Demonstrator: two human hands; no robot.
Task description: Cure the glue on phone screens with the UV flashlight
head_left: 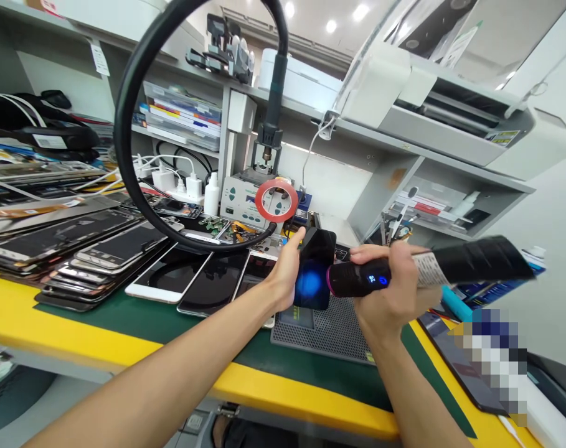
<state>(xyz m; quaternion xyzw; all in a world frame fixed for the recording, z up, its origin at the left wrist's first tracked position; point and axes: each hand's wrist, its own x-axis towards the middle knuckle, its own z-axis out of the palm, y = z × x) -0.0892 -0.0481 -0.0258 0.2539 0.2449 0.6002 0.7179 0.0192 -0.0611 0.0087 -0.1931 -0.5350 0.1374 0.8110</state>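
Observation:
My left hand [288, 274] grips a dark phone [314, 277] by its left edge and holds it tilted above a grey perforated mat [327, 333]. In my right hand [397, 289] is a black torch-like device [357, 279] with a pinkish ring at its front and a lit blue display. Its front end points at the phone, close to the glass, where a round blue glow shows. The rear of the device, with a white label, extends to the right past my fingers. My left fingertips are mostly behind the phone.
Tablets [170, 274] and stacked phone screens [109, 261] cover the left bench. A black hose [124, 124] loops overhead near a grey control box [240, 199] and a red tape roll [276, 200]. A printer [418, 106] sits on the right shelf. The yellow bench edge [301, 398] runs in front.

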